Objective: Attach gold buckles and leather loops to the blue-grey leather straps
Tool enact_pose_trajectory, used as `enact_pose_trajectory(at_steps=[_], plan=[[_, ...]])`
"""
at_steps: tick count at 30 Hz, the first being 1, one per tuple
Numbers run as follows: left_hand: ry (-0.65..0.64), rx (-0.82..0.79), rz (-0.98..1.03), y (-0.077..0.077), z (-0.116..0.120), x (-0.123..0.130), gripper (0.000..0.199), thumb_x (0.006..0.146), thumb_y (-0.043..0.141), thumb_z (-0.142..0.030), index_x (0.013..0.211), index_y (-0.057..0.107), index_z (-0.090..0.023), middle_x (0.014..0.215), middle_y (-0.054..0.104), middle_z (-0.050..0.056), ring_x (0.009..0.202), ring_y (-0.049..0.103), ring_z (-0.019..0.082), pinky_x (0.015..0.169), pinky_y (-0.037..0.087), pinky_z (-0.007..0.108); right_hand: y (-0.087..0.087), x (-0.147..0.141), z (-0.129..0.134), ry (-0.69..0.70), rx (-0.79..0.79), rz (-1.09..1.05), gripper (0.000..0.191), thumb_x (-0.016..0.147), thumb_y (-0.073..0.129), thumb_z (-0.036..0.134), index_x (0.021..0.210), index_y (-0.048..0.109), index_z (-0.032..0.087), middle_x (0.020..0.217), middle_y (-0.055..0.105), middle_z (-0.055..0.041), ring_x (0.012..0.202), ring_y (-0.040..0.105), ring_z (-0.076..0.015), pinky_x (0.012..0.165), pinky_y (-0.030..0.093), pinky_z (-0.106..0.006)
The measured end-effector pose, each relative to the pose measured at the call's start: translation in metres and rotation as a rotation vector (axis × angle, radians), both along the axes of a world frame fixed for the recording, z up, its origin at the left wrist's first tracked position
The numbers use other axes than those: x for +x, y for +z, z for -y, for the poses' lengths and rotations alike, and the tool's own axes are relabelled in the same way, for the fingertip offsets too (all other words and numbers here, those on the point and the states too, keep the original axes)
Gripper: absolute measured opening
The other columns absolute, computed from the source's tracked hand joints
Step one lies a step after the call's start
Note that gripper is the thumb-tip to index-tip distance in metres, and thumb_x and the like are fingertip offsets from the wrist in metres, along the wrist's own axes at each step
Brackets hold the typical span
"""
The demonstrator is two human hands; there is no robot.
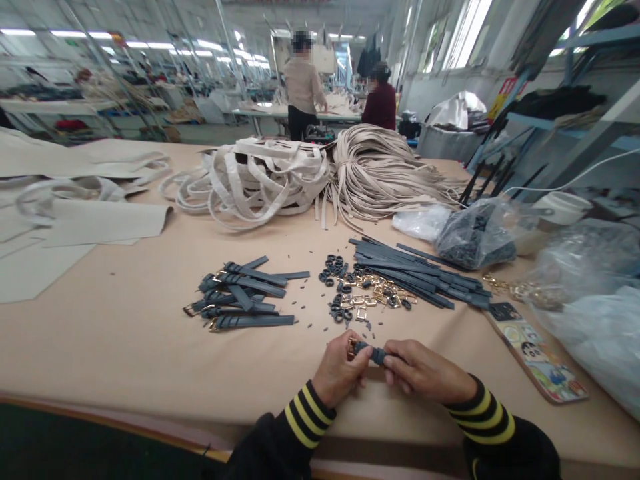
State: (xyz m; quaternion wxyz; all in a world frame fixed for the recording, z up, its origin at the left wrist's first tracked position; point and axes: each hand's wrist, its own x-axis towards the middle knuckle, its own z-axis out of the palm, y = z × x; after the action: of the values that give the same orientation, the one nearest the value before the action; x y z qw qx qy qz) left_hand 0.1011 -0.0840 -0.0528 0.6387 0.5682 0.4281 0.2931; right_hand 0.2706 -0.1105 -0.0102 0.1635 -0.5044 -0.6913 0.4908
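Note:
Near the table's front edge, my left hand (343, 367) is closed on the buckle end of a short dark grey strap (371, 353). The fingers of my right hand (425, 369) pinch the strap's other side, so both hands hold it. Part of the strap is hidden by the fingers. Just beyond lie gold buckles (361, 312) and small dark loops (339, 313). A pile of dark strips (415, 270) is behind them to the right. Several straps with buckles (250, 293) lie stacked to the left.
Beige straps (270, 177) and a bundle of thin cords (375, 163) lie at the back of the table (150, 360). Beige panels (105, 220) are at left. A phone (537, 353) and plastic bags (595, 267) are at right. Two people stand beyond.

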Motion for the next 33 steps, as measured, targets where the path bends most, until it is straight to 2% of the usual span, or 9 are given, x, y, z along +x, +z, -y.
enact_pose_trajectory(at_steps=[4,9,16,20,24,26,28,31,33], plan=[[-0.039,0.015,0.023,-0.001,0.000,-0.002,0.022,0.077,0.050,-0.037,0.071,0.041,-0.018,0.040,0.047,-0.007,0.028,0.041,0.007,0.029,0.028,0.015,-0.006,0.000,-0.001,-0.013,0.141,0.028,0.030,0.086,0.039,0.027,0.061,0.051,0.016,0.055,0.051,0.0022,0.053,0.046,-0.0098,0.052,0.035,-0.020],[-0.098,0.030,0.053,-0.002,0.001,-0.004,0.023,0.080,0.047,-0.039,0.074,0.040,-0.018,0.042,0.047,-0.007,0.030,0.044,0.007,0.032,0.030,0.015,-0.010,-0.001,-0.002,-0.044,0.069,-0.002,0.032,0.085,0.039,0.031,0.060,0.049,0.016,0.051,0.048,0.0038,0.047,0.041,-0.0085,0.047,0.031,-0.019],[-0.169,0.062,0.034,-0.007,0.007,-0.004,0.027,0.085,0.033,-0.043,0.075,0.038,-0.018,0.040,0.045,-0.008,0.028,0.040,0.005,0.029,0.025,0.013,-0.005,-0.007,-0.001,-0.011,0.084,0.074,0.027,0.084,0.039,0.023,0.063,0.052,0.016,0.053,0.055,0.0023,0.049,0.048,-0.0090,0.050,0.035,-0.019],[-0.185,0.049,0.031,-0.011,0.007,-0.002,0.027,0.085,0.032,-0.045,0.079,0.036,-0.019,0.040,0.043,-0.009,0.027,0.037,0.005,0.028,0.022,0.012,-0.011,-0.012,0.000,-0.047,0.095,0.045,0.024,0.085,0.038,0.023,0.067,0.052,0.016,0.055,0.058,0.0016,0.047,0.050,-0.0083,0.047,0.036,-0.017],[-0.205,0.088,-0.008,0.002,-0.009,-0.010,0.025,0.083,0.038,-0.044,0.079,0.038,-0.019,0.047,0.050,-0.006,0.031,0.042,0.006,0.030,0.026,0.013,-0.012,-0.009,-0.013,-0.006,0.092,0.002,0.022,0.084,0.040,0.025,0.075,0.056,0.015,0.058,0.059,0.0019,0.049,0.052,-0.0086,0.046,0.037,-0.017],[-0.127,0.155,-0.071,0.018,-0.027,-0.025,0.025,0.080,0.044,-0.043,0.076,0.042,-0.018,0.050,0.053,-0.004,0.037,0.046,0.007,0.035,0.032,0.015,-0.008,-0.002,-0.029,-0.043,0.242,0.041,0.019,0.082,0.045,0.026,0.077,0.059,0.015,0.063,0.060,0.0012,0.057,0.054,-0.0106,0.051,0.039,-0.018],[0.026,0.234,-0.162,0.037,-0.050,-0.051,0.026,0.078,0.047,-0.043,0.073,0.045,-0.018,0.045,0.048,-0.006,0.036,0.043,0.007,0.038,0.033,0.017,-0.005,0.011,-0.051,-0.181,0.424,0.130,0.018,0.082,0.046,0.025,0.077,0.060,0.016,0.070,0.061,-0.0004,0.065,0.055,-0.0127,0.058,0.040,-0.021],[0.204,0.259,-0.302,0.058,-0.085,-0.106,0.030,0.072,0.052,-0.046,0.068,0.047,-0.017,0.038,0.041,-0.008,0.033,0.034,0.006,0.034,0.027,0.017,-0.005,0.034,-0.087,-0.429,0.616,0.391,0.018,0.083,0.043,0.021,0.082,0.060,0.016,0.079,0.062,-0.0037,0.073,0.056,-0.0155,0.068,0.041,-0.025],[0.328,0.228,-0.314,0.063,-0.105,-0.143,0.033,0.070,0.053,-0.048,0.064,0.045,-0.017,0.041,0.041,-0.008,0.034,0.036,0.007,0.034,0.026,0.017,-0.009,0.048,-0.106,-0.511,0.681,0.606,0.017,0.082,0.045,0.020,0.087,0.060,0.016,0.086,0.061,-0.0063,0.081,0.055,-0.0177,0.073,0.040,-0.027]])
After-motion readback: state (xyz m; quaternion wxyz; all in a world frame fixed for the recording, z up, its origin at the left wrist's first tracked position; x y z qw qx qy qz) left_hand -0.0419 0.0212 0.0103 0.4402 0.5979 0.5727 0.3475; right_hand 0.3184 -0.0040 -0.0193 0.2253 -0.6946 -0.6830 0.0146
